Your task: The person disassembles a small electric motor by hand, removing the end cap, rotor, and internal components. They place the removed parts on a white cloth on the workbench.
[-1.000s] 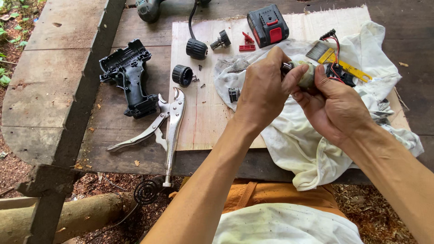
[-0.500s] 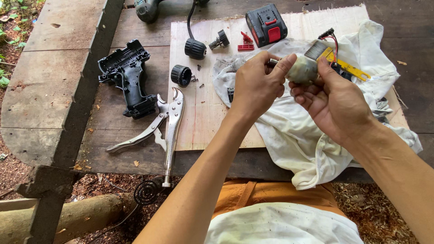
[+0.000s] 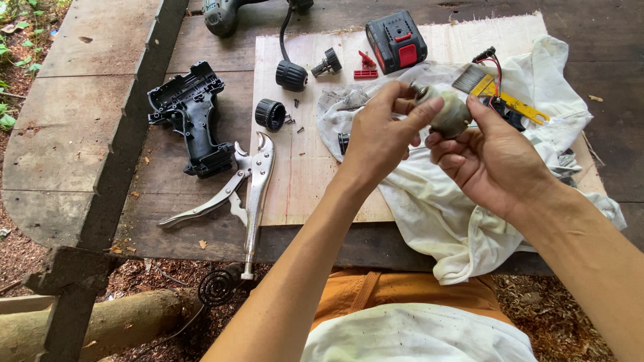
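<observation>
Outdoors, a weathered wooden worktop (image 3: 87,127) carries a plywood board (image 3: 302,167) with a white cloth (image 3: 463,228) spread over its right half. Above the cloth we hold a small grey motor (image 3: 451,115): our right hand (image 3: 493,161) cups it from below, fingers curled round it, while our left hand (image 3: 379,137) pinches its near end. Locking pliers (image 3: 249,191), a black drill shell (image 3: 191,121) and a battery (image 3: 396,41) lie further left and behind.

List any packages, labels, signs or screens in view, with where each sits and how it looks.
No packages, signs or screens.
Battery pack: top of the plywood board, a black block with red panels; any label on it is too small to make out.
Yellow strip: on the white cloth beyond the right hand, narrow, with dark markings.
</observation>
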